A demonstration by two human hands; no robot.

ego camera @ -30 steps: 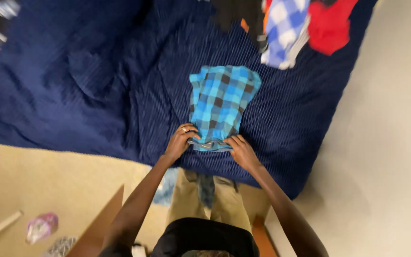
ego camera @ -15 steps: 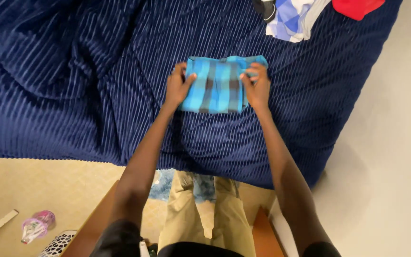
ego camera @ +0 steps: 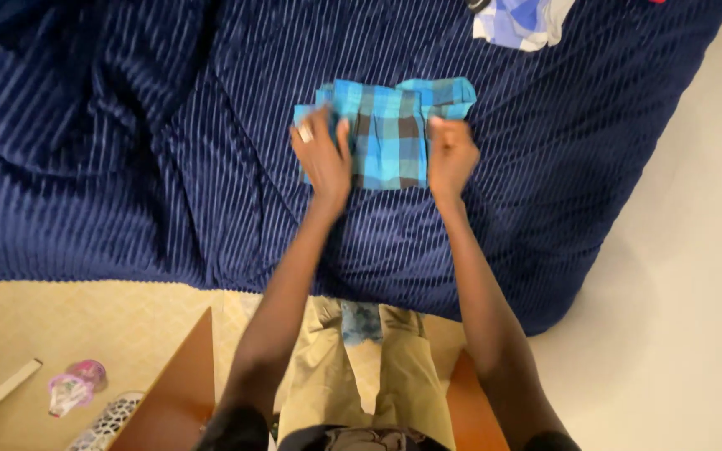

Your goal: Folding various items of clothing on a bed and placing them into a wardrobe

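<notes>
Both hands lie on a folded turquoise checked cloth (ego camera: 388,134) on the bed's dark blue ribbed blanket (ego camera: 127,125): the left hand (ego camera: 323,154) presses flat, fingers spread, on its left edge, and the right hand (ego camera: 451,154) rests open at its right edge. Farther off lies a blue-and-white checked garment (ego camera: 521,21).

Our arms bare from upper arm down; dark short sleeves just visible at bottom edge. Our left hand (ego camera: 323,159) bears pale ring on one finger, near knuckle. Our right hand (ego camera: 451,157) shows no ring or band. Both wrists bare, no watch, no bracelet. We wear khaki trousers (ego camera: 361,376), tan, loose, creased along legs, both legs in view between our arms. Dark top at bottom edge of frame, only thin strip showing. Our footwear hidden under trouser legs.
</notes>
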